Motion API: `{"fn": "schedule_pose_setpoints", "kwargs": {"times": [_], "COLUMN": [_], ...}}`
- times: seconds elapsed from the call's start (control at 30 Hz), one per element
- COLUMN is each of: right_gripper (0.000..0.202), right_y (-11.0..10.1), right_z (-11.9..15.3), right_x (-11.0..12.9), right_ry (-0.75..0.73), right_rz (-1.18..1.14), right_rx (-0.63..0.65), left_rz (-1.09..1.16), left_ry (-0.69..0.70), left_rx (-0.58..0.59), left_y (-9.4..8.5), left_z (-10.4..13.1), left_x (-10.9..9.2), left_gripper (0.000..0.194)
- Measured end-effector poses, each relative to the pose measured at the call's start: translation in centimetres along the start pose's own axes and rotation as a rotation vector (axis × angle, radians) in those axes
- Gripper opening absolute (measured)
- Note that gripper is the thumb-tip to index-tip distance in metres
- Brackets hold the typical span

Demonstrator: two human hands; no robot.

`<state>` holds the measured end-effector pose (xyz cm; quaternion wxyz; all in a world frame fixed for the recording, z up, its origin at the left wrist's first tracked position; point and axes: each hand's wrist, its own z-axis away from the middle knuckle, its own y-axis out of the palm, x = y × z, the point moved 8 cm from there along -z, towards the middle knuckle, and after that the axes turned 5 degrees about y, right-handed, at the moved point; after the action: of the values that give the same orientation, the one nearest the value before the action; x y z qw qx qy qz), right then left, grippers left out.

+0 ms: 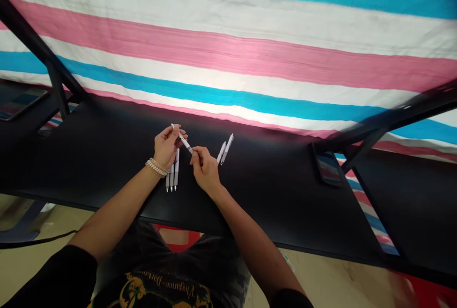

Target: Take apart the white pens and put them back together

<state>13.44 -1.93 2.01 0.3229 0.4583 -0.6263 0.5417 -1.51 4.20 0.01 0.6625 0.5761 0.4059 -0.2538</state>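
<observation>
Between my two hands, a white pen (184, 142) is held at a slant above the table. My left hand (167, 146) pinches its upper end, with a braided bracelet (156, 167) on that wrist. At the lower end, the fingers of my right hand (206, 169) are closed on the grey part, hiding the tip. Three similar pens (172, 177) lie side by side below my left hand, which partly covers them. Two more white pens (227, 149) rest just beyond my right hand, one of them partly hidden by it.
The black table (271, 193) stretches to both sides. A striped cloth (228, 55) hangs along its far edge. To the right, a dark phone (328, 167) lies near a black metal frame (364, 148). Another dark flat device (21, 103) sits at far left.
</observation>
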Motion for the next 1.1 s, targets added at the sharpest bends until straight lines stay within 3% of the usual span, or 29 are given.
{"fn": "schedule_pose_setpoints", "kwargs": {"times": [0.3,0.57,0.77,0.83,0.93,1.1], "right_gripper": [0.023,0.025,0.028,0.031,0.029,0.024], "right_y": [1.8,1.2,0.9,-0.4,-4.0,-9.9], "right_z": [1.2,0.2,0.1,-0.2,-1.2,-2.2], "right_x": [0.5,-0.7,0.0,0.0,-1.0,-3.8], "right_ry": [0.011,0.002,0.017,0.042,0.099,0.122], "right_rz": [-0.071,-0.002,-0.007,-0.024,0.057,0.317], "right_rx": [0.039,0.083,0.068,-0.009,-0.117,0.024], "left_rz": [-0.02,-0.017,-0.017,0.001,0.031,0.043], "left_ry": [0.007,0.01,0.003,-0.004,-0.013,-0.02], "left_rx": [0.026,0.013,0.006,-0.007,-0.036,-0.037], "left_y": [0.3,0.0,0.0,-0.1,-0.4,-0.4], "left_z": [0.0,-0.1,-0.1,-0.2,-0.4,-0.4], "left_x": [-0.3,-0.1,0.0,0.0,-0.1,-0.1], "left_gripper": [0.034,0.034,0.034,0.032,0.03,0.029]}}
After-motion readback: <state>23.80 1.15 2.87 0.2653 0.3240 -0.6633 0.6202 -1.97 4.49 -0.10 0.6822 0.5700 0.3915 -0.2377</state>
